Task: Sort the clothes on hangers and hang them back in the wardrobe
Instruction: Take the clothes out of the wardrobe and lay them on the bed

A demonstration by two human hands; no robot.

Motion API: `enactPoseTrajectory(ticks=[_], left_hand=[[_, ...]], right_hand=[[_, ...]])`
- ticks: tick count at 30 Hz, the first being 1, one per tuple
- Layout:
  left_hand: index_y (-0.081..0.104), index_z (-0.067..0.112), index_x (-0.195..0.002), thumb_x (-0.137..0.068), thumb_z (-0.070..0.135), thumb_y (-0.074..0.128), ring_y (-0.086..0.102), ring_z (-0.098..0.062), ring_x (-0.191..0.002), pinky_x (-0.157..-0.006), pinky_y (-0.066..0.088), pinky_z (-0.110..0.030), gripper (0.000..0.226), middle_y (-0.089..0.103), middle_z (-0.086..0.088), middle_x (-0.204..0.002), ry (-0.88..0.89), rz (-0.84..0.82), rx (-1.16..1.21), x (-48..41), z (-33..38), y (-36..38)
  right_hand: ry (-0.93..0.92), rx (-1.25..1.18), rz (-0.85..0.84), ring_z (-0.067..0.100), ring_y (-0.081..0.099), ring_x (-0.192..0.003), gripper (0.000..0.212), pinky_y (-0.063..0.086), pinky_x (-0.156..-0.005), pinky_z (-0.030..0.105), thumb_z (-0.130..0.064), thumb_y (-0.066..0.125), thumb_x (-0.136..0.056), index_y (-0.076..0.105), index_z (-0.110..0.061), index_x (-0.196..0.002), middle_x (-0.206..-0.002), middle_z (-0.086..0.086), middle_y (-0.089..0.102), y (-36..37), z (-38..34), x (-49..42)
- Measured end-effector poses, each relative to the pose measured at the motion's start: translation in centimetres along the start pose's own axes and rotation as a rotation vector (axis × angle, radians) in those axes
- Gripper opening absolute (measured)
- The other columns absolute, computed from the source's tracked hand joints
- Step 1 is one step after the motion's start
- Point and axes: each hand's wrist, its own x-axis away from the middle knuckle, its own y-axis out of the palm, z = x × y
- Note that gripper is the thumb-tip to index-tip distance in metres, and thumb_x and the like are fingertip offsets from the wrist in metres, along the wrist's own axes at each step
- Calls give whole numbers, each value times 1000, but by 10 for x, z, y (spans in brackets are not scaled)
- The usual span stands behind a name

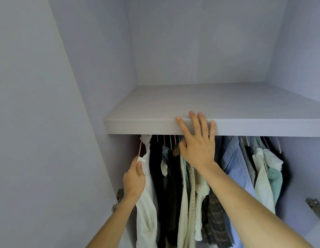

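Clothes hang in a row under the shelf, lower centre of frame, long axes vertical, hems running off the bottom edge. White garment is leftmost, on a pink hanger whose arm slopes down-left. Left hand pinches the garment's shoulder w/ thumb & curled fingers. Right hand is spread wide, fingers straight, tips over the shelf's front edge, holding nothing. Blue striped shirt hangs right of centre. Shelf & wardrobe wall are pale grey laminate. Metal hinge sits lower left.
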Motion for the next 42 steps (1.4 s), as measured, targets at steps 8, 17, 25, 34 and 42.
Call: enactPoseTrajectory(ticks=[8, 17, 25, 34, 42], left_hand=[[50, 30, -143, -107, 32, 37, 56, 5, -86, -74, 37, -2, 39, 66, 14, -104, -75, 12, 71, 88, -30, -56], [47, 71, -106, -98, 49, 35, 52, -16, -65, -65, 46, -19, 27, 65, -8, -79, -98, 41, -116, 199, -31, -100], [60, 44, -127, -102, 43, 46, 30, -6, -49, -49, 30, -24, 29, 44, 9, -53, -224, 280, -167, 332, -2, -123], [68, 43, -106, -95, 39, 63, 60, -3, -70, -65, 43, -13, 13, 66, 22, -74, -692, 527, -368, 536, 42, -152], [68, 44, -98, -94, 50, 60, 63, -7, -81, -76, 50, -30, 11, 69, 16, -81, -970, 935, -290, 715, 94, -88]], right_hand=[[113, -469, -346, 27, 19, -147, 65, 29, -118, 47, -35, 59, -90, 38, -15, -148, -160, 9, 21, -3, -43, 82], [21, -979, -800, 19, 24, -147, 61, 30, -112, 29, -37, 50, -101, 24, -24, -155, -162, -6, 12, 21, -87, 114], [-606, -881, -868, 31, 37, -134, 39, 33, -110, 43, -37, 40, -103, 50, -26, -139, -145, 4, 50, 35, -119, 128], [-1029, -1295, -594, 33, 56, -77, 40, 42, -71, 42, -41, 36, -103, 66, -14, -99, -87, 5, 64, -87, -194, 231], [-1383, -1628, -558, 29, 58, -81, 25, 39, -83, 40, -32, 44, -101, 63, -15, -100, -92, 4, 64, -239, -219, 364]])
